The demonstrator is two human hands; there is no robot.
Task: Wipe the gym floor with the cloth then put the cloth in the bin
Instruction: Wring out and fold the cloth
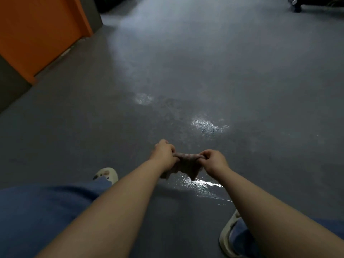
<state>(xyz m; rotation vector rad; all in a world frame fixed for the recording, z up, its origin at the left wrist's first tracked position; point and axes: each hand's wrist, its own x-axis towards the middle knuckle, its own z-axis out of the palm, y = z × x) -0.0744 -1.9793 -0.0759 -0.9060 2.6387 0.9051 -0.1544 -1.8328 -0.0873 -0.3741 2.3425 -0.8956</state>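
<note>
Left hand [163,155] and right hand [214,161], both fisted, grip opposite ends of the cloth [186,162], which is bunched into a twisted band between them with loose corners hanging; it is held above the grey gym floor [186,71]; wet patches [208,125] glisten beyond and beneath the hands; no container is in view.

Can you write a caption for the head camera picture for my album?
Both hands, left and right, stretch a cloth above the wet, shiny gym floor.
</note>
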